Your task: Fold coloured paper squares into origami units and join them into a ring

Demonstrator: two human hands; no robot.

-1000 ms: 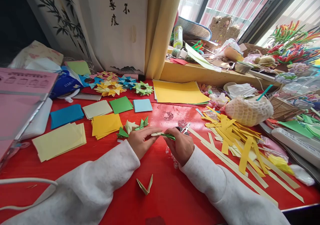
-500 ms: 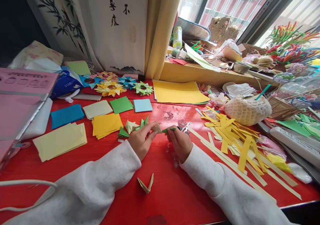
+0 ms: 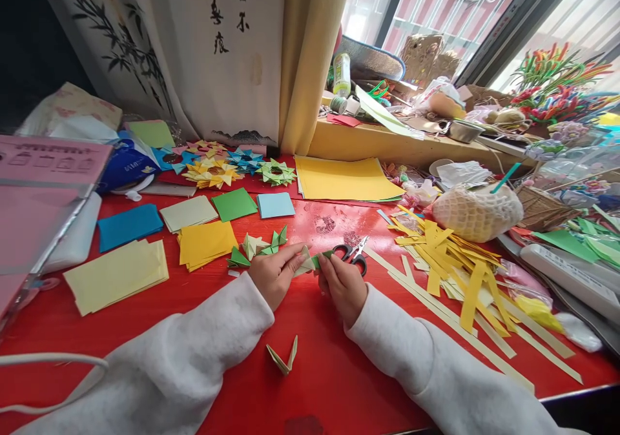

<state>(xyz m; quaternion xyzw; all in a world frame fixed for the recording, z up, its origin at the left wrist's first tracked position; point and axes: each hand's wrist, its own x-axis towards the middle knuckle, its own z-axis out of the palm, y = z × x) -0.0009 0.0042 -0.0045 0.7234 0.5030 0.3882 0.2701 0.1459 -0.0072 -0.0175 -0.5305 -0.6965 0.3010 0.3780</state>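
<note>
My left hand [image 3: 274, 273] pinches a pale cream folded paper piece [image 3: 305, 264]. A green folded paper piece [image 3: 317, 259] meets it and is pinched in my right hand [image 3: 343, 286]. The two pieces touch between my fingertips; how they are joined is partly hidden by the fingers. Just beyond my left hand lie more green and cream folded pieces [image 3: 256, 244]. Scissors [image 3: 357, 254] with black handles rest right behind my right hand, blades partly spread. Nearer to me, a cream folded paper piece [image 3: 285, 359] stands in a V on the red table [image 3: 310, 396].
Stacks of blue paper [image 3: 130, 225], yellow paper [image 3: 207, 244] and cream paper [image 3: 116, 277] lie at left. Finished folded paper stars [image 3: 213, 169] sit at the back. Yellow and cream paper strips [image 3: 445, 270] are heaped at right, by a net-covered cup [image 3: 477, 212].
My right hand has shifted slightly down and left, uncovering the scissors' handles. The green piece now sits closer against the cream piece, and more of the cream one shows.
</note>
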